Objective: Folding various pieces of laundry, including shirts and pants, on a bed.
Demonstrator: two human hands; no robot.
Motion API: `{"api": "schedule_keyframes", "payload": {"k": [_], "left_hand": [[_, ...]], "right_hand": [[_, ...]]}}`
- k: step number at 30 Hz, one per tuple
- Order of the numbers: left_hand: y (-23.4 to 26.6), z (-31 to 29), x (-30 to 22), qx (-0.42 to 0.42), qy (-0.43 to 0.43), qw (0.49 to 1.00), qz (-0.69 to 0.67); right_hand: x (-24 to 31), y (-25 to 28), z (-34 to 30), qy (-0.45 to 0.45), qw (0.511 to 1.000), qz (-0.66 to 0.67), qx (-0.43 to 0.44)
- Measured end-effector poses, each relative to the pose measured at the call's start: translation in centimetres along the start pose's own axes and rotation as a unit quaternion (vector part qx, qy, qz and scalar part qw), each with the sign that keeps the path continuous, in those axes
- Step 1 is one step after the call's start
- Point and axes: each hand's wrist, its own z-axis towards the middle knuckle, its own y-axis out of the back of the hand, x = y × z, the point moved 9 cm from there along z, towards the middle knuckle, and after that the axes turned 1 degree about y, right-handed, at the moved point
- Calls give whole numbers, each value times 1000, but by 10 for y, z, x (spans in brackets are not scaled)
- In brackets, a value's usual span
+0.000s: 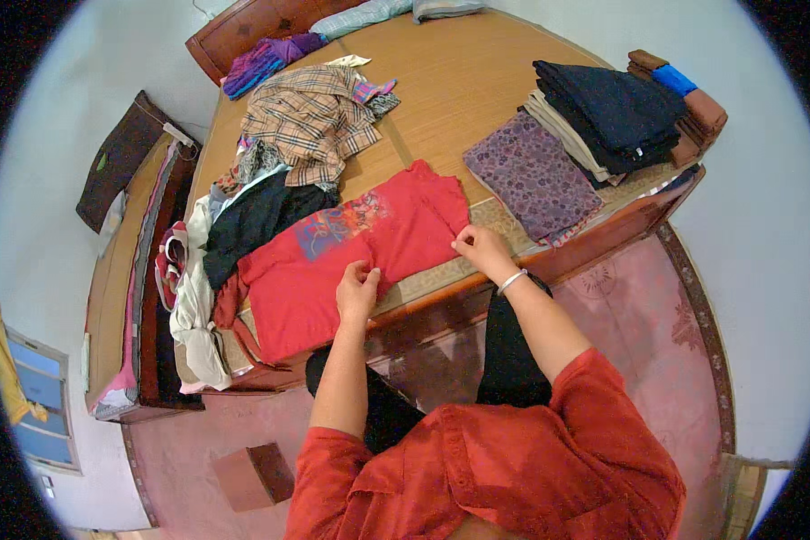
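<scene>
A red T-shirt (pixel 328 270) with a blue and orange print lies spread along the near edge of the bed. My left hand (pixel 358 290) is closed in a pinch on the shirt's near side, around its middle. Farther right, my right hand (pixel 484 250) pinches the shirt's right end, its fingertips at the cloth's edge. A light bangle circles my right wrist. To the right of the shirt lies a folded purple floral cloth (pixel 535 175). Just behind the shirt's left part rests a crumpled black garment (pixel 265 216).
A checked tan shirt (pixel 301 112) tops a loose clothes pile on the bed's left. At the right stands a stack of folded dark clothes (pixel 612 112), with a brown bundle (pixel 693 108) beside it. A brown box-like object (pixel 252 477) sits on the pink floor (pixel 189 450).
</scene>
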Motion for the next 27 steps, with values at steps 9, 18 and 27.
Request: {"api": "schedule_keyframes", "payload": {"k": [9,18,27], "left_hand": [[-17,-19,-13,52,-49,993,92],[38,-49,7,-45,-125,988,-83],[190,-82,150,-350,34,933,71]], "right_hand": [[-34,8,-24,-73,948,311,5],[42,65,-34,107,990,-18,-85],[112,-61,-14,264,943,-201,39]]}}
